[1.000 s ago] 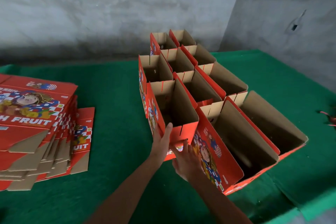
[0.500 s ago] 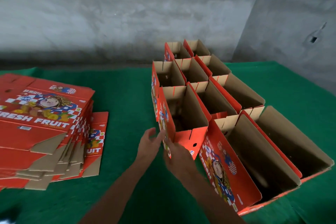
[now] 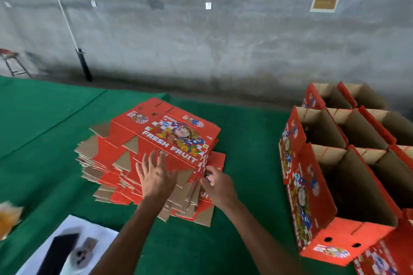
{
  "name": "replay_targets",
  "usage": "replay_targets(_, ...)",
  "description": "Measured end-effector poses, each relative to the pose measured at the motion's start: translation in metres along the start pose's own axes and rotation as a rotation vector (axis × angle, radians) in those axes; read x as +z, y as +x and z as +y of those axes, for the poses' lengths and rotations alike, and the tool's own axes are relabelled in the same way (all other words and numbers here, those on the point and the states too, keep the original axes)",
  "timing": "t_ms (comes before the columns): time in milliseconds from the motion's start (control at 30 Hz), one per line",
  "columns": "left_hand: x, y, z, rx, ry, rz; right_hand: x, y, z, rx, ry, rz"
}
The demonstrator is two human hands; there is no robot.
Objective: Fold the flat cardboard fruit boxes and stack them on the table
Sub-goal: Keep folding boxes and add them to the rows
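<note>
A pile of flat red "FRESH FRUIT" cardboard boxes [image 3: 156, 140] lies on the green table [image 3: 55, 123], in the middle of the view. My left hand [image 3: 155, 176] is spread flat, fingers straight, on the near part of the top sheet. My right hand [image 3: 215, 183] has its fingers curled at the pile's right edge, pinching the corner of the top flat box. Several folded, open-topped red boxes [image 3: 335, 163] stand in rows at the right, apart from both hands.
A white sheet [image 3: 67, 245] with a dark flat object and a small grey item lies at the near left edge. A yellowish blurred thing [image 3: 7, 219] sits at far left. A grey wall with posters, a pole [image 3: 82, 62] and a stool [image 3: 11, 60] stand behind the table.
Both hands left the folded box at the right and moved left to the flat pile. The view swung left and up with them.
</note>
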State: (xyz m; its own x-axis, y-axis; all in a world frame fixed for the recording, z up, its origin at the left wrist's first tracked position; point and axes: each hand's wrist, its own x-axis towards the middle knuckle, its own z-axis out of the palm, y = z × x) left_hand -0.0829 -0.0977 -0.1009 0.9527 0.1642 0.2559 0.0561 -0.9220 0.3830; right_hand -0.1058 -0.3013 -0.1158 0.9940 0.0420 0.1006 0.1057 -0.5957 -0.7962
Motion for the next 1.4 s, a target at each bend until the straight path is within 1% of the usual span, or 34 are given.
replay_targets(67, -0.002, 0.006, -0.024, -0.137, 0.049, -0.071, 0.025, 0.011, -0.009, 0.039, 0.01, -0.011)
replay_targets(133, -0.002, 0.007, -0.038, -0.221, -0.006, -0.1, 0.046, 0.017, -0.013, 0.11, 0.017, -0.021)
replay_targets(233, 0.0, 0.008, -0.044, -0.237, 0.018, -0.124, 0.068, 0.022, -0.012, 0.183, 0.043, -0.02)
replay_targets(333, -0.002, 0.013, -0.042, -0.234, 0.047, -0.114, 0.072, 0.027, -0.013, 0.322, 0.275, 0.011)
replay_targets(467, -0.001, 0.015, -0.029, -0.112, 0.182, -0.185, 0.064, 0.043, -0.024, 0.718, 0.689, 0.054)
replay_targets(500, 0.001, 0.013, -0.025, -0.088, 0.19, -0.207, 0.063, 0.047, -0.029, 0.764, 0.737, 0.056)
replay_targets(600, 0.007, 0.006, -0.013, -0.025, 0.183, -0.237, 0.068, 0.054, -0.037, 0.761, 0.701, 0.074)
replay_targets(633, 0.007, 0.007, -0.01, -0.002, 0.188, -0.233, 0.068, 0.055, -0.04, 0.784, 0.726, 0.088)
replay_targets(733, 0.004, 0.016, -0.009, 0.099, 0.194, -0.25, 0.065, 0.059, -0.045, 0.861, 0.871, 0.102)
replay_targets(833, 0.003, 0.023, -0.013, 0.262, 0.169, -0.268, 0.063, 0.061, -0.045, 0.858, 0.989, 0.078)
replay_targets(933, 0.009, 0.019, -0.013, 0.365, 0.125, -0.236, 0.064, 0.064, -0.05, 0.78, 0.97, 0.086)
replay_targets(1000, 0.019, 0.009, -0.012, 0.418, 0.057, -0.236, 0.066, 0.071, -0.058, 0.705, 0.895, 0.083)
replay_targets(1033, 0.024, 0.002, -0.01, 0.425, 0.027, -0.228, 0.066, 0.074, -0.063, 0.678, 0.833, 0.089)
replay_targets(1100, 0.031, -0.007, -0.007, 0.417, 0.02, -0.215, 0.067, 0.08, -0.063, 0.623, 0.609, 0.135)
replay_targets(1167, 0.03, -0.01, -0.004, 0.386, 0.046, -0.256, 0.067, 0.082, -0.052, 0.596, 0.421, 0.183)
replay_targets(1200, 0.028, -0.01, -0.003, 0.377, 0.057, -0.28, 0.068, 0.082, -0.045, 0.618, 0.371, 0.183)
replay_targets(1300, 0.024, -0.012, -0.001, 0.408, 0.105, -0.349, 0.069, 0.082, -0.029, 0.749, 0.398, 0.172)
replay_targets(1400, 0.027, -0.021, -0.001, 0.454, 0.14, -0.403, 0.074, 0.081, -0.021, 0.76, 0.467, 0.217)
